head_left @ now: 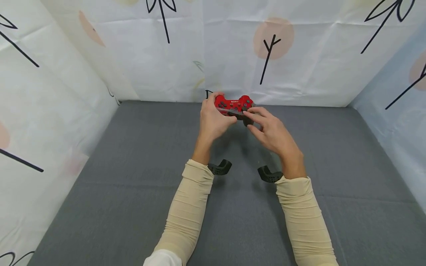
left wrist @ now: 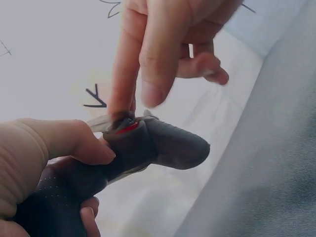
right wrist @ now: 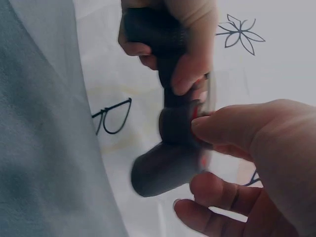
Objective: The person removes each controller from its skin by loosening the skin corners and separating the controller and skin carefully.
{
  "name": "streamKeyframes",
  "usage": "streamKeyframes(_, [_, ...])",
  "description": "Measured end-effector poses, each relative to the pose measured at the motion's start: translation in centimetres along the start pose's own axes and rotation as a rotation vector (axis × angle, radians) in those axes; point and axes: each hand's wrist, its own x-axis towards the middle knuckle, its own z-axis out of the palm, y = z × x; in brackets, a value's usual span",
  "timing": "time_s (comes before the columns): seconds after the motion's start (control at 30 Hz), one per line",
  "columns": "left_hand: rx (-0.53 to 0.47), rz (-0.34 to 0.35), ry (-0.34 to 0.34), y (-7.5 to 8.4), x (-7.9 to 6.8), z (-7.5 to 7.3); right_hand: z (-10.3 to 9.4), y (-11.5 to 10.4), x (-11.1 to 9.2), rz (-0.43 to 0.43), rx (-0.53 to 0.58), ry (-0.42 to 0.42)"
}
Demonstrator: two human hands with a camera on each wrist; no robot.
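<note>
A red game controller [head_left: 245, 101] with a dark body and SONY lettering is held up near the back of the grey surface. My left hand [head_left: 213, 120] grips one end, its thumb [left wrist: 89, 145] on the face side and fingers beneath the handle. From the other side my right hand [head_left: 274, 135] reaches over with extended fingers. One right finger [left wrist: 126, 74] touches the controller's face beside a dark knob, while another hangs just off it. A thin see-through edge [right wrist: 211, 94] shows along the face; what it belongs to is unclear.
A grey cloth surface [head_left: 133, 207] lies under both arms. White printed sheets hang as a back wall [head_left: 229, 59] and at both sides. A dark curved wrist mount [head_left: 220, 168] sticks out from the left cuff, and another wrist mount [head_left: 269, 174] from the right.
</note>
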Motion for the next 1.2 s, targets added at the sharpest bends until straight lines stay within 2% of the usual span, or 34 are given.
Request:
streamKeyframes(0.27, [-0.046,-0.019,0.055,-0.1,0.2,-0.2,0.7,-0.2,0.1,0.032,0.080,-0.041])
streamKeyframes(0.37, [-0.052,-0.004,0.067,-0.2,0.3,-0.2,0.6,-0.4,0.1,0.072,0.124,-0.070])
streamKeyframes(0.47, [-0.049,0.035,0.067,-0.2,0.5,-0.1,0.4,-0.6,0.0,0.105,0.164,-0.063])
streamKeyframes(0.57, [-0.069,0.074,0.050,-0.3,0.4,-0.2,0.2,-0.5,-0.3,0.102,0.208,0.047])
streamKeyframes(0.67, [-0.122,0.121,0.006,-0.4,0.5,-0.2,-0.1,-0.1,-0.6,0.092,0.253,0.263])
streamKeyframes(0.73, [-0.153,0.156,-0.027,-0.4,0.5,-0.2,-0.2,0.2,-0.6,0.126,0.278,0.401])
streamKeyframes(0.8, [-0.175,0.187,-0.056,-0.4,0.5,-0.3,-0.3,0.4,-0.5,0.180,0.293,0.496])
streamKeyframes(0.9, [-0.218,0.218,-0.104,-0.3,0.3,-0.4,-0.4,0.6,-0.5,0.292,0.306,0.522])
streamKeyframes(1.03, [-0.292,0.237,-0.189,-0.2,0.1,-0.5,-0.5,0.7,-0.5,0.405,0.359,0.464])
streamKeyframes(1.1, [-0.314,0.245,-0.221,-0.2,0.0,-0.5,-0.5,0.7,-0.5,0.433,0.398,0.443])
streamKeyframes(1.2, [-0.333,0.256,-0.244,-0.2,-0.1,-0.5,-0.6,0.7,-0.6,0.430,0.478,0.444])
